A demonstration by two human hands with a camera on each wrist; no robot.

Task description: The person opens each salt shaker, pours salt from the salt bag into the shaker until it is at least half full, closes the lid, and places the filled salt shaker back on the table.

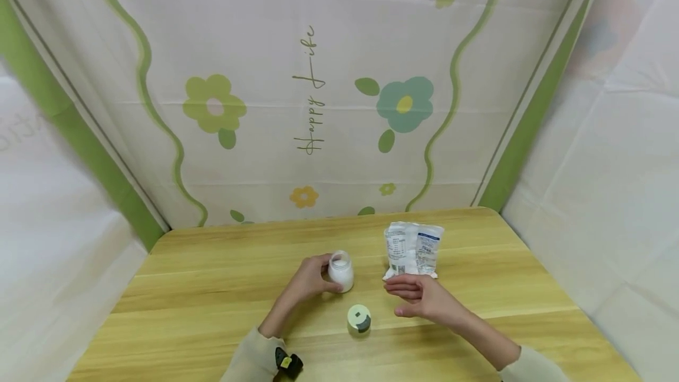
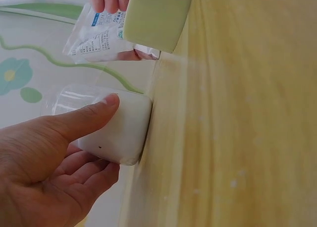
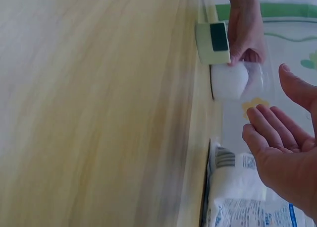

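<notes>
In the head view a clear, open-topped jar (image 1: 342, 277) with white contents stands upright on the wooden table. My left hand (image 1: 306, 280) grips it from the left side; in the left wrist view the thumb lies along the jar (image 2: 130, 123) and the fingers curl round behind. Closer to me sits a pale green cap-like piece (image 1: 359, 317) with a dark patch on top. My right hand (image 1: 424, 298) is held with relaxed fingers, empty, in front of a white printed bag (image 1: 412, 249). In the right wrist view the bag (image 3: 242, 187) appears below that hand.
The wooden table (image 1: 223, 276) ends at a pale fabric backdrop (image 1: 329, 87) with flowers and lettering. Similar fabric hangs along the left and right sides. A black strap (image 1: 289, 363) circles my left sleeve.
</notes>
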